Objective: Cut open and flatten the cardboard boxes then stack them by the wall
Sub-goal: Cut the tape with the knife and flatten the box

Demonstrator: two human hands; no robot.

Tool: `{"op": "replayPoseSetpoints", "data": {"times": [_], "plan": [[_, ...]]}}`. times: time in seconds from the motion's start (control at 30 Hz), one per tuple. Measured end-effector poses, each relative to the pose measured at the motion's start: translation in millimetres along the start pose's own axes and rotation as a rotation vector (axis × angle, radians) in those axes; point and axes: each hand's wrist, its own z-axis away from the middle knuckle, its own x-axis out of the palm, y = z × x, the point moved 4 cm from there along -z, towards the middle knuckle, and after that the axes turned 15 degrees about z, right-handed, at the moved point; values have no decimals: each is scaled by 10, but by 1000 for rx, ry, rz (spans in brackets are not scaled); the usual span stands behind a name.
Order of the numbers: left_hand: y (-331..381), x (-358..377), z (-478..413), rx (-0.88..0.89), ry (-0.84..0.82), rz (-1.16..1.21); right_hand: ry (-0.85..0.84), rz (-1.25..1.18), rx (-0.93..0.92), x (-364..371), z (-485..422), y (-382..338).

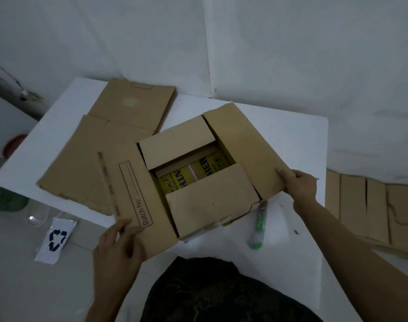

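A brown cardboard box (210,198) stands on the white table (291,140) with its top flaps spread open; yellow printed cardboard shows inside. My left hand (119,247) grips the edge of the left flap marked "Batch No". My right hand (298,184) holds the outer edge of the right flap. A green and white utility knife (258,228) lies on the table just right of the box, touching neither hand. Flattened cardboard (133,105) lies at the table's back left, near the wall, with another flat sheet (82,163) partly under the box.
More flattened cardboard (372,210) lies on the floor to the right, along the wall. A white bag with a recycling symbol (55,238) and a clear cup (37,214) sit on the floor at left. A red object (13,145) lies further left.
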Motion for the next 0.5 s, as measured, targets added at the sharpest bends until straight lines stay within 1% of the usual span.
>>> {"op": "replayPoseSetpoints", "data": {"times": [0.07, 0.1, 0.13, 0.17, 0.27, 0.3, 0.37, 0.43, 0.5], "plan": [[-247, 171, 11, -163, -234, -6, -35, -60, 80, 35, -10, 63], [-299, 261, 7, -193, -347, 13, -49, -90, 109, 52, 3, 84], [-303, 328, -32, -201, -414, 27, -55, -107, 125, 63, 13, 101], [-258, 354, -118, -185, -417, 44, -48, -110, 126, 67, 20, 111], [27, 251, -532, -93, -257, 77, 12, -91, 81, 30, 60, 109], [120, 212, -690, -50, -236, 62, 40, -98, 79, 12, 76, 118], [260, 198, -976, 47, -292, 46, 41, -153, 120, -4, 117, 155], [346, 274, -1207, 89, -417, 22, -4, -258, 178, -13, 261, 159], [410, 388, -1352, 124, -539, -48, -20, -311, 234, -5, 503, 179]]}}
